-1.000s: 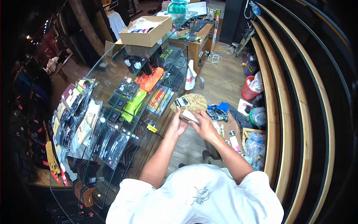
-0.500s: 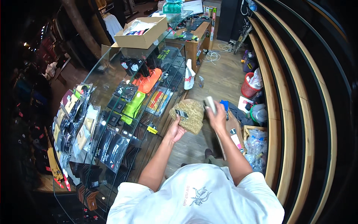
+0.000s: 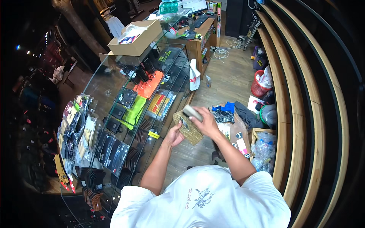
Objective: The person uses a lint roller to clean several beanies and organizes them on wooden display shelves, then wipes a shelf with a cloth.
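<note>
A tan-olive knitted beanie [image 3: 192,133] hangs in front of me, gripped at its left edge by my left hand [image 3: 174,135], thumb on the near face. A dark label on the beanie is partly covered. My right hand [image 3: 207,123] is wrapped round a brush [image 3: 194,113] with a pale back and a dark bristle side. The brush is over the upper part of the beanie, bristles toward the knit; whether they touch it I cannot tell.
On my left runs a glass display case [image 3: 114,98] holding folded clothes and packaged goods, with a cardboard box [image 3: 138,40] on top. Wooden shelf steps [image 3: 285,114] curve along the right. A red basket [image 3: 260,89], a crate of plastic [image 3: 263,150] and a skateboard-like board [image 3: 237,133] are on the floor.
My right hand has brought the brush leftward, from beside the beanie to over it. The beanie has turned and now looks narrower. My left hand keeps its hold, slightly shifted left.
</note>
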`<state>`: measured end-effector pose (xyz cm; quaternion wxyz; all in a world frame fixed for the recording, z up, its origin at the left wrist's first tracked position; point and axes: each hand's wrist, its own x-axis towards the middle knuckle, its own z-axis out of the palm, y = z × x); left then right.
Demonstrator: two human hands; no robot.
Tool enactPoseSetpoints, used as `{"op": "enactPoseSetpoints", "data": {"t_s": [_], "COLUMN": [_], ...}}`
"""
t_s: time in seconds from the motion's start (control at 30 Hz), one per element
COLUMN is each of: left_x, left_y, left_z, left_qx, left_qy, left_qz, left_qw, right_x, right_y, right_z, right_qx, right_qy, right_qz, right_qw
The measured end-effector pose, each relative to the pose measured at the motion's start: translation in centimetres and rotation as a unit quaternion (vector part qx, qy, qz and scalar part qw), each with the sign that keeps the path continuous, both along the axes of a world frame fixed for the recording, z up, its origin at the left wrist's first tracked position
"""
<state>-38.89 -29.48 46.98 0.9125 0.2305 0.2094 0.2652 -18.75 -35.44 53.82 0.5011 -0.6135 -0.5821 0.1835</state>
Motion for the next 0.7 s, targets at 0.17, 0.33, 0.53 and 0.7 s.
{"op": "enactPoseSetpoints", "data": {"t_s": [0.17, 0.33, 0.53, 0.7], "left_x": [1.5, 1.6, 1.6, 1.7], "left_y": [-0.7, -0.3, -1.1, -0.8], "left_z": [1.4, 0.3, 1.4, 1.8], "left_qx": [0.005, -0.005, -0.003, 0.032], "left_qy": [0.032, 0.044, 0.062, 0.079], "left_qz": [0.028, 0.030, 0.060, 0.053], "left_qw": [0.999, 0.999, 0.996, 0.995], "right_x": [7.2, 2.5, 6.3, 3.8], "right_y": [1.7, 1.3, 2.4, 2.3], "right_z": [-5.2, -0.2, -4.2, -4.2], "right_qx": [-0.026, -0.025, -0.052, -0.068], "right_qy": [-0.016, 0.029, 0.021, 0.004], "right_qz": [-0.191, 0.050, -0.103, -0.009], "right_qw": [0.981, 0.998, 0.993, 0.998]}}
